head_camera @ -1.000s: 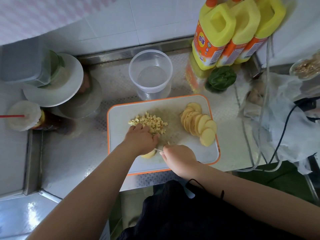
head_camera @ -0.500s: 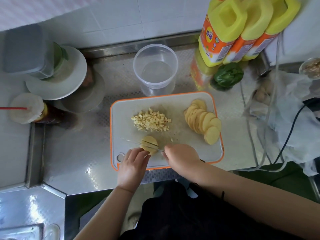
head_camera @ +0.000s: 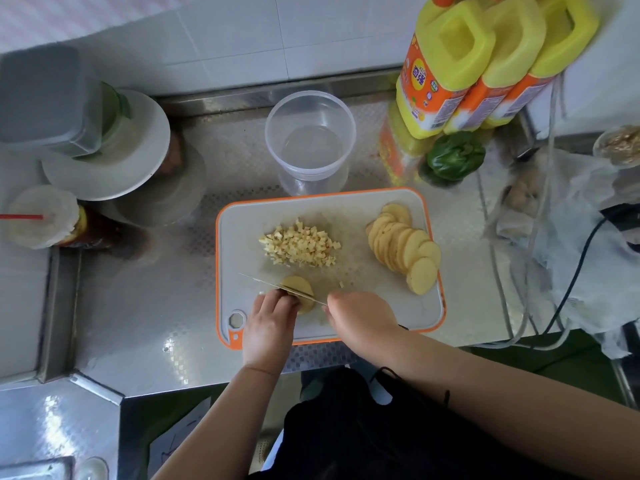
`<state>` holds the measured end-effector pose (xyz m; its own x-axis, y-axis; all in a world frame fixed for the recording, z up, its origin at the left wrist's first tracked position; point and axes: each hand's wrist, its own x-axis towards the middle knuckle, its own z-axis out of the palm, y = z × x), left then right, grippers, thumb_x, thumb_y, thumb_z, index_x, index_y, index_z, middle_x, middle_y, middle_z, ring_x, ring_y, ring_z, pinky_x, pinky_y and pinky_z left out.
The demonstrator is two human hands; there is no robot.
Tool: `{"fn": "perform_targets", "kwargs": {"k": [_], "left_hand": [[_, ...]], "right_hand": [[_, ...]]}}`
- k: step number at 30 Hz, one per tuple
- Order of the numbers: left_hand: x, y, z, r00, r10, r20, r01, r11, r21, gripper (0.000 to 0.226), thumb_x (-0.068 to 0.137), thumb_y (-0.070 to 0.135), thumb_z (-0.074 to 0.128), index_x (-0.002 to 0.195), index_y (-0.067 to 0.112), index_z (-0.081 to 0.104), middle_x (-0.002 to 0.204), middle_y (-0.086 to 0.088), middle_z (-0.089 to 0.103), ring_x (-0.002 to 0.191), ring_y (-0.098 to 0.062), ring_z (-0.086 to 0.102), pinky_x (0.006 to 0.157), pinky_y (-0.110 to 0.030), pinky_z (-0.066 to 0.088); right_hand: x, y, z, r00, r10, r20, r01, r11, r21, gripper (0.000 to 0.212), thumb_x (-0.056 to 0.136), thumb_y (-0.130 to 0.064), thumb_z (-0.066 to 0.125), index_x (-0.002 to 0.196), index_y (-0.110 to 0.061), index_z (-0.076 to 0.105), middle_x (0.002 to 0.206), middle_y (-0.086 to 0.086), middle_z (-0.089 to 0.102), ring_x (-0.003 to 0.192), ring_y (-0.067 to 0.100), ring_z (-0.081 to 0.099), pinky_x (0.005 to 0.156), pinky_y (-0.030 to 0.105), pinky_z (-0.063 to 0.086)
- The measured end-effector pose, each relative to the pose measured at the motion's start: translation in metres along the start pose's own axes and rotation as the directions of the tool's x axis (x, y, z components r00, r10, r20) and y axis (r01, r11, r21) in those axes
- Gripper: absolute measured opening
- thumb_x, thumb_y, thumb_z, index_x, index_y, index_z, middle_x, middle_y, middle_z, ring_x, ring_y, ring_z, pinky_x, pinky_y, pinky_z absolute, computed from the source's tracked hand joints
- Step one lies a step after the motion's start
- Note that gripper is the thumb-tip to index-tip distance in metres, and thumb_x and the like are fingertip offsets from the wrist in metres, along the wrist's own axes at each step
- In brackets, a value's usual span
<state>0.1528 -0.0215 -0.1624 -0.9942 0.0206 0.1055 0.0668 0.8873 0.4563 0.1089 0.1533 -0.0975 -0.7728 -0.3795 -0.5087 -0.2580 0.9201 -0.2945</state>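
Observation:
A white cutting board with an orange rim (head_camera: 363,209) lies on the steel counter. On it sit a pile of diced potato (head_camera: 299,245) and a fanned row of potato slices (head_camera: 403,251). Near the board's front edge lies a small stack of potato slices (head_camera: 298,285). My left hand (head_camera: 270,323) holds that stack down with curled fingertips. My right hand (head_camera: 362,318) grips a knife; its thin blade (head_camera: 273,286) lies across the stack, pointing left. The knife's handle is hidden inside my fist.
A clear plastic tub (head_camera: 310,140) stands behind the board. Three yellow oil jugs (head_camera: 485,60) and a green pepper (head_camera: 453,157) are at the back right. White plates (head_camera: 114,161), a grey container (head_camera: 41,98) and a lidded drink cup (head_camera: 38,216) stand left. Cables and plastic bags (head_camera: 571,237) lie right.
My left hand drew back from the diced pile to the board's front edge and now holds the slice stack. The knife blade came down across that stack.

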Motion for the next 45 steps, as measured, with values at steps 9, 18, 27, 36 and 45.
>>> {"fn": "perform_targets", "kwargs": {"k": [9,18,27,36,45], "left_hand": [[-0.001,-0.002,0.006,0.999,-0.023,-0.026,0.022,0.998,-0.054,0.028,0.093,0.027,0.052,0.089,0.008,0.072,0.099,-0.003,0.066,0.088,-0.024,0.052,0.066,-0.033,0.049],[-0.003,0.0,0.01,0.997,-0.031,-0.07,0.026,0.997,-0.077,0.029,0.093,0.025,0.051,0.089,0.005,0.072,0.098,-0.007,0.066,0.091,-0.024,0.049,0.076,-0.031,0.045],[0.078,0.051,-0.053,0.943,0.035,0.331,-0.144,0.94,0.309,0.053,0.103,0.043,0.024,0.101,0.015,0.07,0.109,-0.005,0.063,0.106,-0.031,0.052,0.095,-0.045,0.038],[0.105,0.058,-0.049,0.631,-0.141,0.763,-0.346,0.829,0.439,0.061,0.105,0.047,0.006,0.143,0.028,0.049,0.144,-0.009,0.046,0.133,-0.028,0.033,0.111,-0.045,0.025],[0.107,0.068,-0.071,0.862,0.111,0.495,-0.276,0.922,0.273,0.055,0.1,0.054,0.026,0.114,0.017,0.064,0.121,-0.007,0.056,0.118,-0.029,0.046,0.1,-0.041,0.036]], "right_hand": [[0.006,-0.002,0.002,1.0,0.015,0.026,-0.015,1.0,-0.015,0.007,0.094,-0.009,0.053,0.099,-0.01,0.058,0.062,-0.004,0.035,0.059,0.019,0.043,0.043,0.025,0.02],[0.009,0.001,0.007,0.998,0.021,0.06,-0.02,1.0,-0.014,0.011,0.097,-0.009,0.048,0.101,-0.007,0.058,0.071,0.002,0.047,0.062,0.023,0.047,0.052,0.029,0.034],[0.002,-0.002,-0.004,0.998,0.042,0.036,-0.043,0.999,0.003,0.023,0.101,-0.019,0.041,0.106,-0.006,0.059,0.091,0.011,0.063,0.077,0.029,0.056,0.06,0.031,0.033],[-0.002,-0.007,-0.005,0.999,0.051,-0.013,-0.051,0.999,-0.004,0.023,0.101,-0.021,0.042,0.103,-0.007,0.06,0.071,0.003,0.049,0.066,0.024,0.045,0.053,0.029,0.031],[-0.018,-0.005,-0.014,0.997,0.019,-0.08,-0.016,0.999,0.028,0.03,0.103,-0.035,0.033,0.088,-0.012,0.046,0.061,-0.003,0.036,0.06,0.025,0.046,0.046,0.029,0.026]]}}
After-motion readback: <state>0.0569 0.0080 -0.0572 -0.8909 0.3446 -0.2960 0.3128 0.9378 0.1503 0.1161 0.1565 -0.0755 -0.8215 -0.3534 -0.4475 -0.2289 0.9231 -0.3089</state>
